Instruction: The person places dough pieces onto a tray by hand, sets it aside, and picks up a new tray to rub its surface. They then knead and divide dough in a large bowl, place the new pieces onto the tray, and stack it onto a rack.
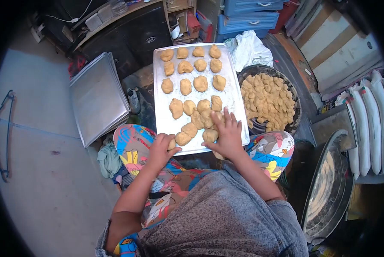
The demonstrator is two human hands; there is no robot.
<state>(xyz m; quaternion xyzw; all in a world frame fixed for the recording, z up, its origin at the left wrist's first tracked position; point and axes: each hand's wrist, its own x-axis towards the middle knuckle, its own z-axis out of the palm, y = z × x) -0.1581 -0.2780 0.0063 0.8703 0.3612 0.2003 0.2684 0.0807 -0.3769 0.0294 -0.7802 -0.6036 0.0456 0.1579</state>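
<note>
A metal baking tray in front of me carries rows of tan dough pieces, evenly spaced at the far end. Nearer to me, several dough pieces lie bunched together and touch one another. At the tray's near left corner, the fingers of my left hand curl around a small dough ball. Spread fingers of my right hand rest over the bunched dough at the near right. A dough ball lies by its thumb, and another piece shows partly under the palm.
Right of the tray stands a round dark basin heaped with dough pieces. Behind it lies a white plastic bag. Stacked metal trays lean at the left. An empty round pan tilts at the right, near long white packages.
</note>
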